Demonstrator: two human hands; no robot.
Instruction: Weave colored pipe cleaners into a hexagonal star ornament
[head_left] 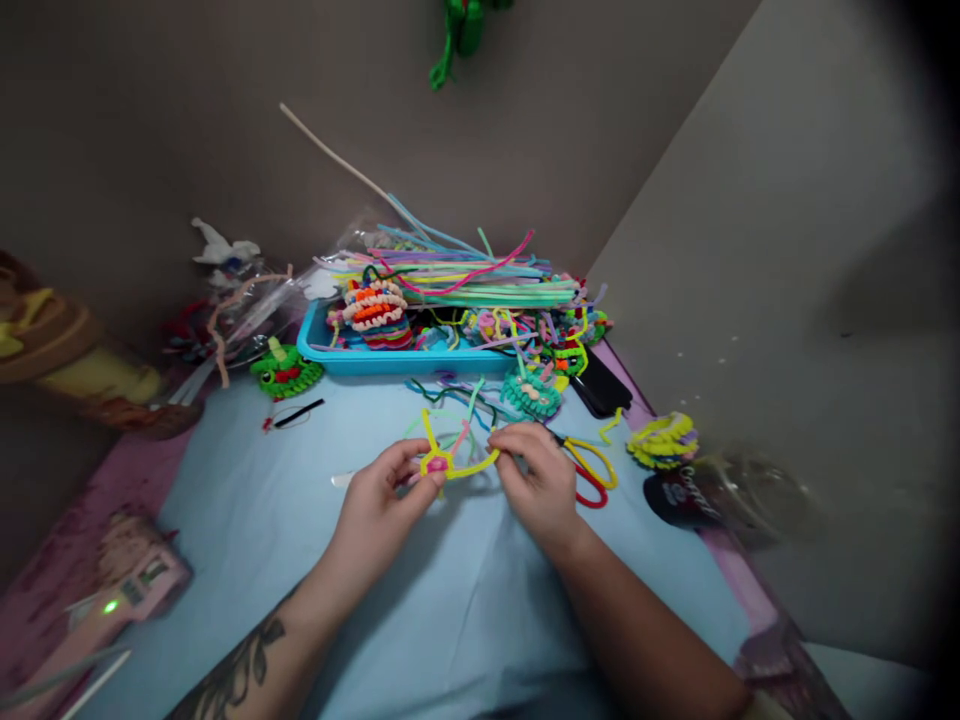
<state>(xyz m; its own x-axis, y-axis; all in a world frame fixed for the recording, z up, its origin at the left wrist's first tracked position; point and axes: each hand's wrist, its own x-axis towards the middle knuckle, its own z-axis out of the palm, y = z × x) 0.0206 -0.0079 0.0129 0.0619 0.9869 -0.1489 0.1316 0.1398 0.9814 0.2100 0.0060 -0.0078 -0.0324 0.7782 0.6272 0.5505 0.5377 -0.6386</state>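
The step in hand looks like shaping a yellow pipe cleaner [474,469]: above the counter [465,610], the left hand [386,488] pinches a small piece with a pink middle [437,464] between thumb and finger, while the right hand [536,478] pinches the yellow strand near its end. The next move probably calls for a steady left grip as the right bends the strand. The right fingertips hide that tip; the right hand covers part of the scissors [596,470], and the frame cuts off a green hanging figure [469,28].
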